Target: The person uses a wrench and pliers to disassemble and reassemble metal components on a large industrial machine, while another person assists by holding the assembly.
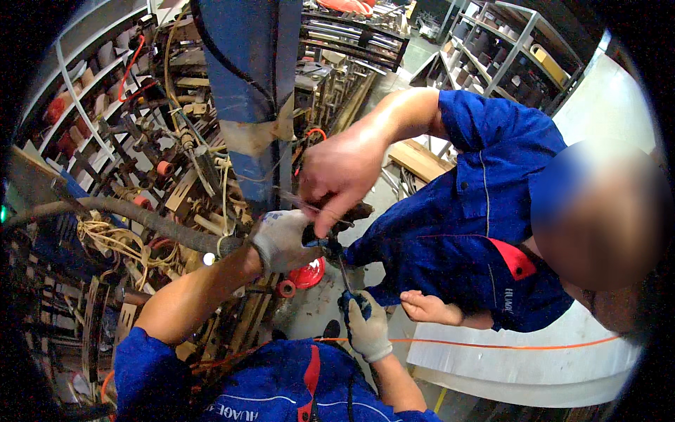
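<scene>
My left hand, in a pale work glove, is closed around a small dark part beside the blue post. My right hand, also gloved, grips the dark blue handle of a screwdriver. Its thin metal shaft points up toward the part at my left fingers; whether the tip touches it I cannot tell. A co-worker's bare hand reaches in from the right, just above my left hand, with thin wire strands near its fingers. That person's other hand hangs half-curled to the right of my screwdriver.
A blue post wrapped with tape rises ahead. Metal parts and yellowish cords crowd the left, crossed by a thick dark hose. An orange cable runs across the front. Shelving stands at far right, behind the co-worker.
</scene>
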The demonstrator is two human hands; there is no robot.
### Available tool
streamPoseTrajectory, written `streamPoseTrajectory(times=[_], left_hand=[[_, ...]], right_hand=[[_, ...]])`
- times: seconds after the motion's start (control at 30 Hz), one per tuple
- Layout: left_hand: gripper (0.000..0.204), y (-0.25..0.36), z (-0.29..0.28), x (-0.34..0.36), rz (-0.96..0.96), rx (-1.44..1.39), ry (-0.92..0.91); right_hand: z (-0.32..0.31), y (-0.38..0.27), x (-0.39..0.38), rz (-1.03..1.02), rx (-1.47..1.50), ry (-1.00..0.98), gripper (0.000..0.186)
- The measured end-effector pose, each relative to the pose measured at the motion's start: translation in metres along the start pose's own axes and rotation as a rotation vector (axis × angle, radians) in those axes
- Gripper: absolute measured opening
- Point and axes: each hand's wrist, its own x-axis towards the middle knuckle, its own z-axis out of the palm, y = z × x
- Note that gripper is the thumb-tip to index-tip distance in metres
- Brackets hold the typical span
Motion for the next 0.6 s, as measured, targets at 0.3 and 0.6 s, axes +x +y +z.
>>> streamPoseTrajectory(times=[0.3, 0.6], left_hand=[[0.044, 0.009, 0.003, 0.003, -0.074, -0.003, -0.004], [0.048, -0.005, 0.011, 0.004, -0.029, -0.037, 0.027]], right_hand=[[-0.001, -0.014, 0.002, 0.078, 0.037, -0.019, 0.018], [-0.001, -0.001, 0.008, -0.01, -0.057, -0.042, 0.021]])
